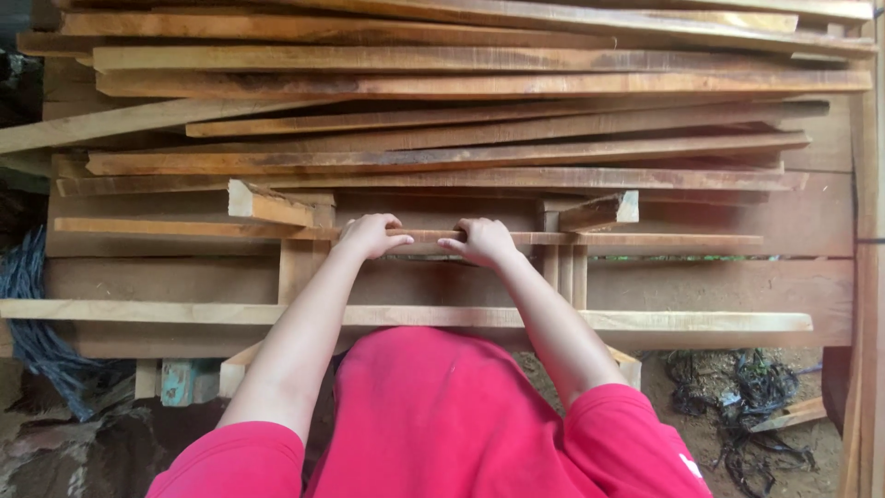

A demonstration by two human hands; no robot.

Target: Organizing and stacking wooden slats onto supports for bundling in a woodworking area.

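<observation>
Both my hands rest on a long thin wooden strip that runs left to right across a pile of planks. My left hand grips the strip near its middle, fingers curled over the top. My right hand holds the same strip just to the right, fingers bent around it. Two short wooden offcuts, the left offcut and the right offcut, lie just beyond the strip on either side of my hands. My red sleeves and red top fill the bottom of the view.
A stack of long rough planks covers the upper half. A pale long batten crosses near my body. Dark blue rope lies at the left, black tangled scraps on the dirt at lower right. A vertical board lines the right edge.
</observation>
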